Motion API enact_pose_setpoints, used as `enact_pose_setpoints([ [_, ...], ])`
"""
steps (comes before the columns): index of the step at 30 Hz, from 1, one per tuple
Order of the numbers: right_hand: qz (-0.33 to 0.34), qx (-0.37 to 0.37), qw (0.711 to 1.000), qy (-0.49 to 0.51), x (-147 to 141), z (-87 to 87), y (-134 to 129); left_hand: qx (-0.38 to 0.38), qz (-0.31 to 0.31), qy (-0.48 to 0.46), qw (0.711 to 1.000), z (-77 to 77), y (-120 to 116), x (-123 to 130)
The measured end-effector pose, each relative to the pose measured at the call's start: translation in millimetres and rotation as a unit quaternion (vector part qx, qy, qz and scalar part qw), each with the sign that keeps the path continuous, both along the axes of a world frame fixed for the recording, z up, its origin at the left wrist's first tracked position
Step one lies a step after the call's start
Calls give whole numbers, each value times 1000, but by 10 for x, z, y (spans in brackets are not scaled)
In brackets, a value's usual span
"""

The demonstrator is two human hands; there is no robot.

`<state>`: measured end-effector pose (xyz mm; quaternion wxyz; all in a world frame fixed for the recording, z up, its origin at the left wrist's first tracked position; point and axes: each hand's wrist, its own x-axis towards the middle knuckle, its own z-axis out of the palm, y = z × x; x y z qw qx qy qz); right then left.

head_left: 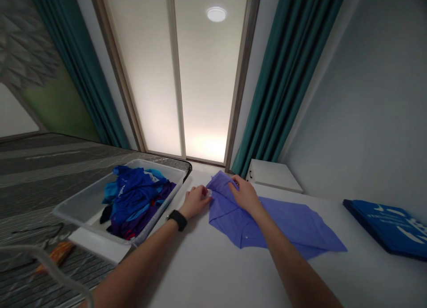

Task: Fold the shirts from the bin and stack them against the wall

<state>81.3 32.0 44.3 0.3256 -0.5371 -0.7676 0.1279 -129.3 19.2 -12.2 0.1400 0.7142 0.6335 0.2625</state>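
Observation:
A periwinkle-blue button-front shirt [267,223] lies flat on the white table [207,272], its upper part folded over. My right hand [245,194] rests on the folded part near the far corner, with its fingers gripping the cloth. My left hand [195,201], with a black wristwatch [177,220] on its wrist, sits at the shirt's left edge. Its curled fingertips reach the cloth, but I cannot tell whether they pinch it. Just left of that hand stands a translucent plastic bin [83,205] holding a heap of blue and purple clothes [135,201].
A dark blue flat box [390,228] with white print lies at the table's right. A white box [273,174] stands at the far end, below teal curtains [290,76]. A grey striped bed [43,179] extends left, under the bin's edge.

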Motion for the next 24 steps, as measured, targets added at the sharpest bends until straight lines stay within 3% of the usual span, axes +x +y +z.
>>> enact_pose_setpoints([
  [4, 7, 3, 1000, 5, 21, 26, -13, -7, 38, -30, 999, 9, 280, 85],
  [10, 40, -4, 999, -37, -9, 77, -100, -8, -54, -65, 996, -15, 476, 61],
  [14, 131, -7, 987, -94, -87, 74, -251, 5, -91, -97, 991, -64, 513, -11],
  [24, 254, 12, 931, -262, -330, -235, -535, 8, -123, -153, 980, -165, 573, -61],
])
